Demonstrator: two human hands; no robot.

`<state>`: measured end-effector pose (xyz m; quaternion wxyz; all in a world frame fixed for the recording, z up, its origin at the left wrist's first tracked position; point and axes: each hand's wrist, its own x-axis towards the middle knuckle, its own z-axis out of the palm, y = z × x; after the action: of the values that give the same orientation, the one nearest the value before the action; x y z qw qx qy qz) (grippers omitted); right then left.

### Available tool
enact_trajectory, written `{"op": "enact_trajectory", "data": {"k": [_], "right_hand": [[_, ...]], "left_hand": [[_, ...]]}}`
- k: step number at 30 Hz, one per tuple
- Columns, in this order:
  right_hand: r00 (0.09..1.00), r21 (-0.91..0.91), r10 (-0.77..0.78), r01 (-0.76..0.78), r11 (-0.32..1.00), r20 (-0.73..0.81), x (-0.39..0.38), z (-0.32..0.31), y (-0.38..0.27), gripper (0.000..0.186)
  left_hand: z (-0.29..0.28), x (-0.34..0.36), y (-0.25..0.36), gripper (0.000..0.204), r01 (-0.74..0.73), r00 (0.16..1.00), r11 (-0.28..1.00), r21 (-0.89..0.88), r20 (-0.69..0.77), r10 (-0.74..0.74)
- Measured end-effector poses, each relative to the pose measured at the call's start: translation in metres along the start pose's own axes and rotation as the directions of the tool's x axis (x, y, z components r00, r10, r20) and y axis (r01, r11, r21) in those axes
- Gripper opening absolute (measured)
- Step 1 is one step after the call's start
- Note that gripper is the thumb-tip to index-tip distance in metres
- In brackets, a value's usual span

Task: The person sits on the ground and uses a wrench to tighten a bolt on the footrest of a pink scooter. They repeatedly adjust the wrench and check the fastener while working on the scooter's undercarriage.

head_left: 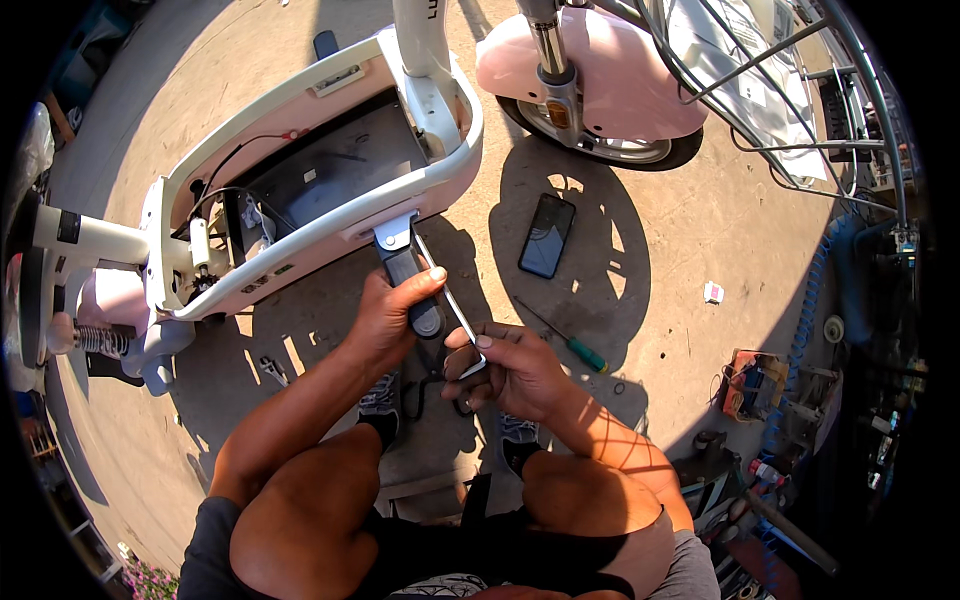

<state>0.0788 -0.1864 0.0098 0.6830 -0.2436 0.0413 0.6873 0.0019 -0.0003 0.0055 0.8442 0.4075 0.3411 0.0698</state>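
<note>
A grey folding footrest (404,268) with a silver bracket sticks out from the side of a pink-and-white scooter body (345,205). My left hand (385,315) is closed around the footrest, its thumb lying against a long silver L-shaped hex key (458,315). The key's upper end reaches the bracket at the body's side; whether it sits in a bolt I cannot tell. My right hand (515,368) grips the key's lower, bent end between thumb and fingers. Inside the scooter body is an open compartment with loose red and black wires (240,150).
A phone (547,236) and a green-handled screwdriver (585,355) lie on the concrete ahead. A second pink scooter's front wheel (640,152) stands at the far right, beside a metal rack (840,145). A red box (752,385) and a blue coiled hose (800,320) are at right.
</note>
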Motion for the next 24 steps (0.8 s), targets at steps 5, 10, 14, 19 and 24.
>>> {"op": "enact_trajectory", "data": {"k": [5, 10, 14, 19, 24], "right_hand": [[0.977, -0.442, -0.100, 0.007, 0.897, -0.188, -0.003, 0.011, -0.002, 0.032], [0.985, -0.359, -0.058, -0.004, 0.933, -0.161, -0.004, 0.009, -0.005, 0.031], [0.999, -0.065, -0.022, 0.019, 0.998, -0.039, 0.001, -0.001, -0.004, 0.032], [0.996, 0.091, 0.062, -0.068, 0.994, 0.061, 0.004, -0.013, -0.003, 0.033], [0.987, -0.295, -0.100, 0.060, 0.954, -0.123, -0.001, 0.008, -0.001, 0.037]], "left_hand": [[-0.001, 0.000, -0.001, 0.017, -0.004, 1.000, 1.000, -0.021, 0.000, 0.004], [-0.004, 0.002, -0.003, 0.018, -0.005, 1.000, 1.000, -0.026, 0.002, 0.005], [-0.004, 0.001, -0.002, 0.021, -0.006, 1.000, 1.000, -0.002, 0.027, 0.006], [-0.003, 0.000, -0.001, 0.024, -0.013, 1.000, 1.000, 0.016, 0.025, 0.012], [-0.004, 0.001, -0.001, 0.021, 0.000, 1.000, 0.999, -0.042, 0.023, 0.001]]}}
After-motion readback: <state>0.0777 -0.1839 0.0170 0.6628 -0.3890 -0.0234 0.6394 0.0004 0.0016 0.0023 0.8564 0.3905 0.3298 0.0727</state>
